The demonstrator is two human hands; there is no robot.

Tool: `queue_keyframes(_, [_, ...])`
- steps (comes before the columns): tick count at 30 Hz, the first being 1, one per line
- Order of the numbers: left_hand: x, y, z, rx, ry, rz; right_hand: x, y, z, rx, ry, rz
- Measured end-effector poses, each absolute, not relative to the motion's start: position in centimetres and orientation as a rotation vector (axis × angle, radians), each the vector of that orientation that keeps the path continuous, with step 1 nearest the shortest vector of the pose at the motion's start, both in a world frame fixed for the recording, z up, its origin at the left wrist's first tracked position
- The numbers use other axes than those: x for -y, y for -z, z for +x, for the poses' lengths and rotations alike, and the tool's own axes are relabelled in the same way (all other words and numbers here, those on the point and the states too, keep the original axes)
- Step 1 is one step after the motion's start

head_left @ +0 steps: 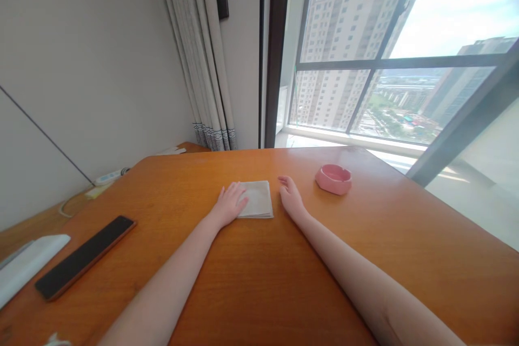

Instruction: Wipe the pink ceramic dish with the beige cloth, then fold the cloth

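Observation:
A folded square of pale grey-white cloth or paper (258, 200) lies flat on the wooden table (251, 275); its exact material I cannot tell. My left hand (229, 205) rests palm down over its left edge, fingers spread and thumb on top of it. Just right of the square, and apart from it, my right hand (290, 197) stands on its little-finger side on the table. Its fingers are loosely bent and hold nothing that I can see. Farther right sits a pink ashtray (333, 179) with angled sides and a notched rim.
At the left lies a long dark slab with an orange-brown edge (86, 257), next to a white object (34, 265). A power strip (107, 177) with cables is by the left wall. Beyond the table are a curtain (203, 54) and a large window (336, 59).

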State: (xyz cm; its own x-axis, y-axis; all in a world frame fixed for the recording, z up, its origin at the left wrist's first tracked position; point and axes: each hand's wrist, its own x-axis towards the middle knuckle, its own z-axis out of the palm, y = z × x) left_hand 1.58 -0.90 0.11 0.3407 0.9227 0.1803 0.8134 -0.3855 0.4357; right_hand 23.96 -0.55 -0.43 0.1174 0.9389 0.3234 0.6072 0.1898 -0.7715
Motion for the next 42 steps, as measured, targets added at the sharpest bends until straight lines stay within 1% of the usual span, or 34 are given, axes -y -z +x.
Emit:
queue_keyframes(3, [2.7,-0.4,3.9,-1.369,-0.63,2.389,2.0,-0.7,23.2,1.769,-0.278,-1.344])
queue_keyframes(6, [4.1,-1.0,5.4,-1.146,-0.776,2.479,3.4,-1.5,22.1,2.041,-0.227,-1.262])
queue_keyframes(8, [3.9,-1.0,5.1,-1.211,-0.784,2.498,3.8,-1.4,21.6,2.187,-0.248,-1.369])
queue_keyframes(13, [1.2,0.6,2.1,-1.605,-0.495,2.414,4.1,-0.6,21.7,2.383,-0.2,-1.702])
queue_keyframes(16, [0.6,1.1,1.4,-1.63,-0.488,2.417,5.5,-0.6,22.6,2.381,-0.172,-1.787])
queue_keyframes(19, [0.7,0.9,1.5,-1.636,-0.513,2.405,8.1,-0.5,24.8,2.422,-0.152,-1.769])
queue_keyframes(25, [0.8,1.0,1.7,-1.623,-0.537,2.401,12.2,0.8,34.8,2.313,-0.095,-1.866])
queue_keyframes(29, [0.6,1.2,1.6,-1.627,-0.549,2.407,12.6,1.9,41.6,2.172,-0.081,-1.997])
queue_keyframes(32, [0.7,1.2,1.6,-1.629,-0.564,2.396,12.4,2.6,44.1,2.123,-0.042,-1.993])
queue_keyframes(37, [0.9,0.8,1.8,-1.616,-0.668,2.376,12.4,1.9,43.6,2.042,-0.048,-1.902])
queue_keyframes(42, [1.7,-0.1,3.5,-1.38,-1.036,2.413,11.7,-1.4,37.3,1.787,-0.105,-1.583])
